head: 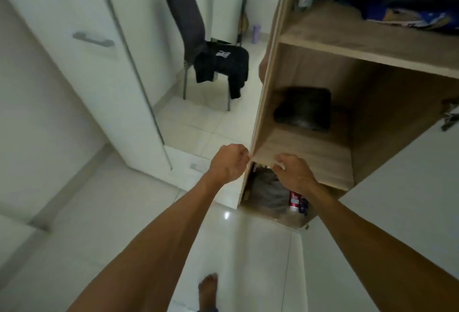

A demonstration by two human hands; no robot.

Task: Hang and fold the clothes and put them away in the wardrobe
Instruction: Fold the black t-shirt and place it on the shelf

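Note:
A folded black garment [303, 109] lies at the back of the middle wooden shelf [310, 160] of the open wardrobe. More black clothes [223, 65] are draped over the seat of a dark chair [186, 18] across the room. My left hand [229, 162] is curled into a fist just left of the shelf's front corner and holds nothing. Over the shelf's front edge hovers my right hand [294, 172], fingers loosely bent and empty.
The upper shelf [347, 36] holds dark and blue fabric and small bottles. Grey cloth and a red can [294, 201] sit in the bottom compartment. A white wardrobe door [82, 63] stands open on the left. My bare foot [208, 289] is on the white tiled floor.

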